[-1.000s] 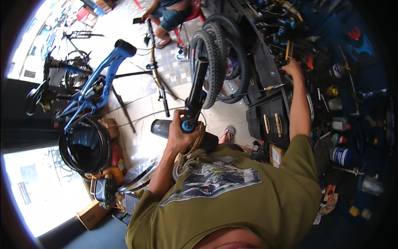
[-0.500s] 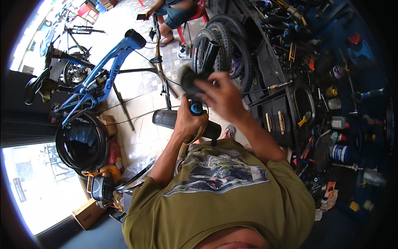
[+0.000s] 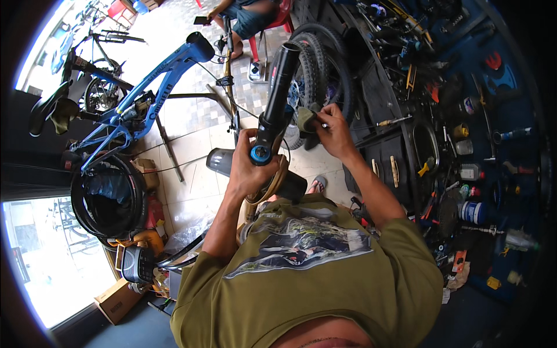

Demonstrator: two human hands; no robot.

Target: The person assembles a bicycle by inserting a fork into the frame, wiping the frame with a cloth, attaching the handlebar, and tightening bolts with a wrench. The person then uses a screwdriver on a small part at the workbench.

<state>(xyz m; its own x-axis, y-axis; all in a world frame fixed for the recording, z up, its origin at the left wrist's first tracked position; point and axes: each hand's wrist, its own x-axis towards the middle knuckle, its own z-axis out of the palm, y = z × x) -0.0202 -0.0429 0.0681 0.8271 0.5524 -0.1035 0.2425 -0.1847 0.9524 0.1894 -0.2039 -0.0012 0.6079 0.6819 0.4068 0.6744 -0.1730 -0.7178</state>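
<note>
Black tubular bike part [image 3: 282, 75] ahead of green shirt [image 3: 325, 290], lower end partly hidden by left hand [image 3: 248, 170], curled round it. Right hand [image 3: 336, 134] pinches olive rag [image 3: 306, 120] beside it; rag outline unclear.

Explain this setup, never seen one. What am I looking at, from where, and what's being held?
There's no machine: these are a person's two bare hands. The view comes from a wide fisheye camera on their head, looking down, so straight edges bend near the rim.

The left hand grips a black tubular part, apparently a bicycle fork, with a blue cap. The right hand holds a dark green cloth beside it.

On the right, a dark work surface carries tools, bottles and a white-and-blue tub. A blue bicycle frame is on the left; knobbly tyres stand ahead.
</note>
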